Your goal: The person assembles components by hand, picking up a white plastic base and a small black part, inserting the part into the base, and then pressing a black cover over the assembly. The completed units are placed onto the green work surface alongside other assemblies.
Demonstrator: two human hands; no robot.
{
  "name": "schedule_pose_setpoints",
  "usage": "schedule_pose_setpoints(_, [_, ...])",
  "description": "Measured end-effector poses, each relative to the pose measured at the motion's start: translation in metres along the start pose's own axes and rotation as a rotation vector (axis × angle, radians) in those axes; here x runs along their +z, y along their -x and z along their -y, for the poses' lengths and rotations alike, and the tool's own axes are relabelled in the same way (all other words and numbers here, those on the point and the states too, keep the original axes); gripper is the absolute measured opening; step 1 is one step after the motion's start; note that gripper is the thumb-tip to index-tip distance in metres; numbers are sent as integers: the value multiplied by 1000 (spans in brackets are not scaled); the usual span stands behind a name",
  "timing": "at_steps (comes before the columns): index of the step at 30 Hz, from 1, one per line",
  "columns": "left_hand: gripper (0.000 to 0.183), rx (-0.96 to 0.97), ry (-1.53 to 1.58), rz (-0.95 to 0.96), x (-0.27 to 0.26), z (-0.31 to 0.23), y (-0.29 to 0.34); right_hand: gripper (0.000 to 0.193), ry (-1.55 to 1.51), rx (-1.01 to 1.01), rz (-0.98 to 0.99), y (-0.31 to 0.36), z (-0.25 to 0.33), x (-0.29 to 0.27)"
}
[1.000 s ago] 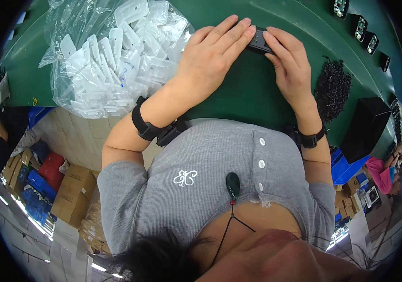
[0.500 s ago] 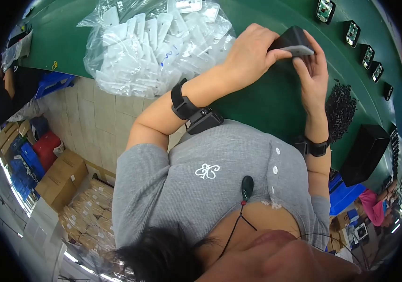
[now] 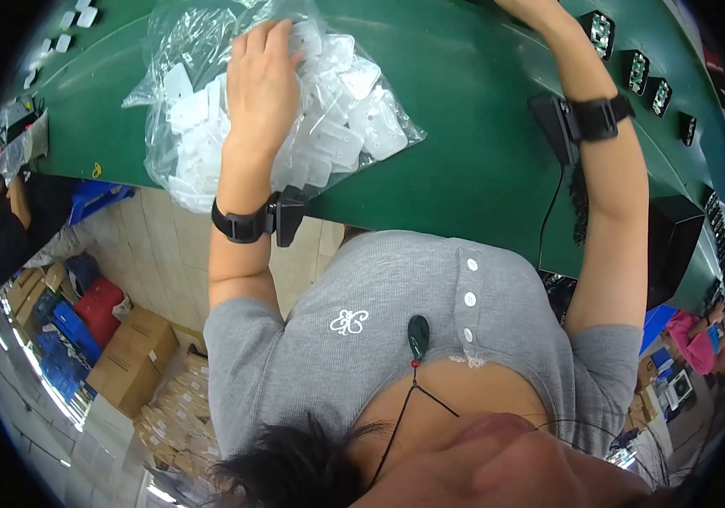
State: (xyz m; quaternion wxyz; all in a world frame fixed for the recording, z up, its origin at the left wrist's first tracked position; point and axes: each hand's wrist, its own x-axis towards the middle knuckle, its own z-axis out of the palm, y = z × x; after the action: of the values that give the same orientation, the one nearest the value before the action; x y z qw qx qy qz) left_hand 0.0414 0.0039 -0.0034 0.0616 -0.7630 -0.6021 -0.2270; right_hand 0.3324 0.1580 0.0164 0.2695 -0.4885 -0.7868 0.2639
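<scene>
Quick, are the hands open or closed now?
Left hand: at the bag of white pieces; can't tell if it's gripping.
Right hand: partly cut off at top edge; can't tell.

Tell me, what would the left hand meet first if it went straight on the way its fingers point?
Probably the loose film of the clear plastic bag, which spreads ahead of the left hand; how far above it the hand sits is hard to judge.

A green worktable [image 3: 456, 161] is spreading across the top, pale floor tiles [image 3: 159, 254] are showing below it, a cardboard box [image 3: 132, 360] is standing lower left, and strip lights [image 3: 160, 493] are glowing (quite whitely) near the rim.
</scene>
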Motion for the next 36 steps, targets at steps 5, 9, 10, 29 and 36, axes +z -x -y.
schedule_pose_setpoints(5, [36,36,17,119,-8,-7,-7,29,71,51,135,-15,-17,-12])
schedule_pose_setpoints(9, [37,-84,42,166,-19,-17,-9,31,237,-74,-185,21,32,-33])
schedule_pose_setpoints(10, [35,-133,34,143,-25,-17,-6,31,240,-61,-168,35,38,-37])
schedule_pose_setpoints(29, [29,-442,1386,547,0,-112,23,14,608,189,-201,230,-16,-57])
schedule_pose_setpoints(36, [22,-256,1162,458,19,-120,39,7,631,141,-104,222,-4,-44])
